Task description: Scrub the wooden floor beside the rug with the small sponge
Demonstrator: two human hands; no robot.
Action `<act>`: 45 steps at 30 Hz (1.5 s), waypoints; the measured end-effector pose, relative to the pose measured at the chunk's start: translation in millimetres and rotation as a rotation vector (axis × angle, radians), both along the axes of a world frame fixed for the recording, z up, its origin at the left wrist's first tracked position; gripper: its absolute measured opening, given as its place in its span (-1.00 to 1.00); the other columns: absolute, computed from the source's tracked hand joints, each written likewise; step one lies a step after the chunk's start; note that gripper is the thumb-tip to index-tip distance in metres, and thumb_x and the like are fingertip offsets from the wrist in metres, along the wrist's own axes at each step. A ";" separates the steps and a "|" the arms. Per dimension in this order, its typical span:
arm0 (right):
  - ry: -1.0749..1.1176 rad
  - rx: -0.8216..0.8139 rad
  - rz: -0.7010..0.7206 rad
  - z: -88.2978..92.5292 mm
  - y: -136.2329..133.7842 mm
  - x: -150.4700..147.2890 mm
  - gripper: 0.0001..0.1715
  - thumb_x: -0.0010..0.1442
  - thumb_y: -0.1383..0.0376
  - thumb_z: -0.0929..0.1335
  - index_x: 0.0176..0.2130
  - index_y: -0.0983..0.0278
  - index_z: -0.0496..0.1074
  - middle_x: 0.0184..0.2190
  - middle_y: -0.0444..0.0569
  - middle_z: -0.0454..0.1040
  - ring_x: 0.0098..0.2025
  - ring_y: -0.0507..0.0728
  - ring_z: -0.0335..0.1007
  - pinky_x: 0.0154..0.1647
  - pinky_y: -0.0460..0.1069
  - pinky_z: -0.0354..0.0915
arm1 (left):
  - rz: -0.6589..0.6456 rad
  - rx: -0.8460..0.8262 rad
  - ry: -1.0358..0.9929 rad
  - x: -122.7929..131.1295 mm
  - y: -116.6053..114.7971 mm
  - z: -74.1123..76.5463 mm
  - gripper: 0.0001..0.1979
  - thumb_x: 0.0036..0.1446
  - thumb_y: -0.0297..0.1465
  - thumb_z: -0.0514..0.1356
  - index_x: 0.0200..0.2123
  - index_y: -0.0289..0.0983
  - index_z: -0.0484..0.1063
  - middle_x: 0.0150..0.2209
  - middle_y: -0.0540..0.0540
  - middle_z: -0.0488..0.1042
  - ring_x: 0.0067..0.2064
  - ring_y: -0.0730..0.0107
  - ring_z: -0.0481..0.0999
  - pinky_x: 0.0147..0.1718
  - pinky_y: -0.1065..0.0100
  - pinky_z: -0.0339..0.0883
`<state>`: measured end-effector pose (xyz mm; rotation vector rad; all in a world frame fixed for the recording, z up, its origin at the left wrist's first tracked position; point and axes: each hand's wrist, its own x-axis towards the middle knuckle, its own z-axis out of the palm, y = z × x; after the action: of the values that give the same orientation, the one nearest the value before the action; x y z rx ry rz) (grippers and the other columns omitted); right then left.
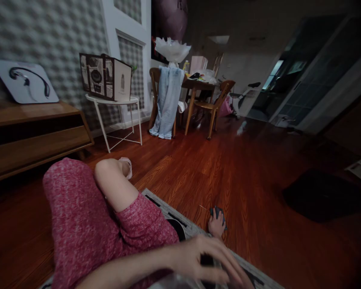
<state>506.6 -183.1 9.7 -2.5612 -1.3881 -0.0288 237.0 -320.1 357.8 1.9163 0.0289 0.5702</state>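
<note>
My left hand (209, 259) reaches across the bottom of the view from the left, its fingers apart and curving downward. A dark patch shows between its thumb and fingers; I cannot make out what it is. Farther out, my right hand (217, 225) presses on a small dark blue-grey cloth (219, 212) on the wooden floor (183, 172). The right forearm is mostly hidden behind the left hand. A thin pale stick-like thing (202, 207) lies beside the cloth. Under my legs, in pink-red patterned trousers (78, 208), is a grey rug (165, 208) with black marks.
On the left stand a wooden cabinet (33, 140) and a white side table (117, 100) bearing a patterned box (105, 76). Jeans (168, 96) hang over a chair by the dining table (195, 83). Another chair (213, 105) stands nearby. A black shape (321, 194) lies right.
</note>
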 end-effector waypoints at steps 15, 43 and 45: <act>0.041 -0.170 0.656 30.3 52.8 -131.4 -0.37 0.39 0.22 0.07 0.39 0.06 0.09 0.44 -0.04 0.01 0.45 0.11 -0.14 0.40 0.15 -0.08 | 0.634 0.749 0.804 -60.8 101.8 -121.3 -0.44 0.26 -0.14 0.21 0.23 -0.27 0.33 0.36 -0.31 0.18 0.42 0.03 0.03 0.38 -0.11 -0.21; 0.061 -0.068 0.514 -5.4 52.8 -170.7 -0.35 0.35 0.21 0.11 0.38 0.05 0.12 0.44 0.00 0.02 0.46 0.19 -0.16 0.38 0.26 -0.13 | 0.558 0.696 0.876 -55.9 103.4 -135.8 -0.41 0.28 -0.07 0.16 0.25 -0.28 0.33 0.37 -0.33 0.15 0.40 -0.01 0.07 0.36 -0.10 -0.17; 0.062 -0.052 0.642 -1.1 59.4 -158.2 -0.36 0.34 0.23 0.12 0.37 0.03 0.14 0.43 -0.03 0.05 0.45 0.15 -0.12 0.39 0.21 -0.11 | 0.557 0.684 0.888 -55.7 103.1 -134.4 -0.40 0.28 -0.07 0.16 0.25 -0.30 0.32 0.37 -0.34 0.13 0.40 0.00 0.07 0.36 -0.08 -0.16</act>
<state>348.3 -123.7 8.6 -2.0124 -2.1277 0.1923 181.3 -217.0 223.4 2.7095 1.0799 0.0118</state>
